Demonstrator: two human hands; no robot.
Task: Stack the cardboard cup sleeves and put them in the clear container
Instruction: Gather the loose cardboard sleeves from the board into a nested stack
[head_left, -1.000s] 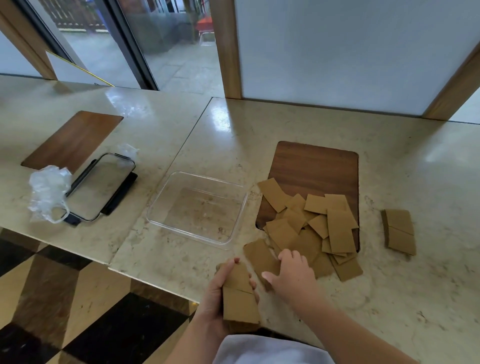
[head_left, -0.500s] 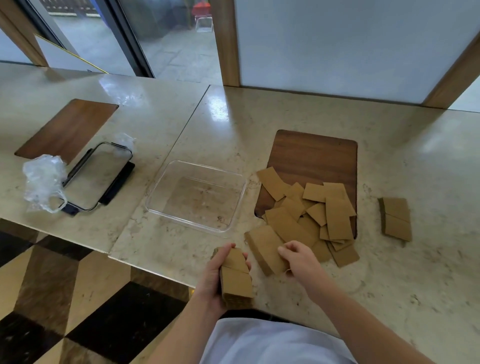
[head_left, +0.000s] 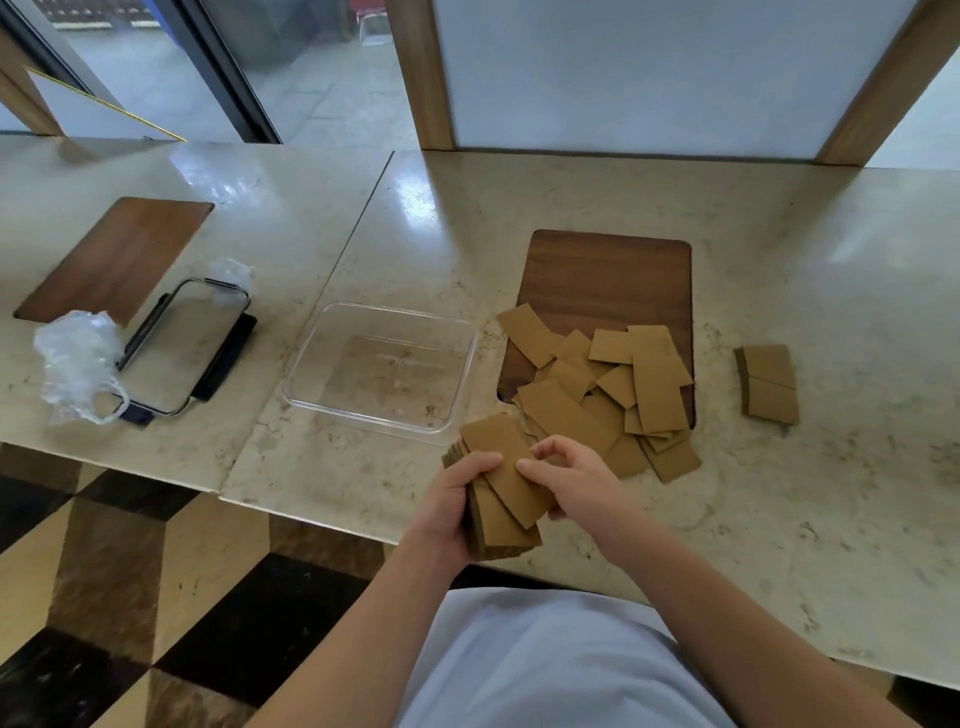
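Observation:
My left hand (head_left: 451, 501) grips a thick stack of brown cardboard sleeves (head_left: 498, 527) near the counter's front edge. My right hand (head_left: 574, 475) holds a single sleeve (head_left: 501, 462) laid askew on top of that stack. A loose pile of sleeves (head_left: 608, 384) lies just beyond, partly on a dark wooden board (head_left: 608, 275). The clear container (head_left: 382, 371) sits empty to the left of the pile. A small separate stack of sleeves (head_left: 769, 382) rests on the counter at the right.
On the left counter sit the container's lid (head_left: 182, 348) with black clips, a crumpled clear plastic bag (head_left: 78, 369) and a second wooden board (head_left: 114, 257). The marble counter's front edge (head_left: 311, 517) runs close to my body, with a tiled floor below.
My right hand lifted one sleeve from the near edge of the pile and brought it left onto the stack in my left hand. The stack rose slightly toward the pile.

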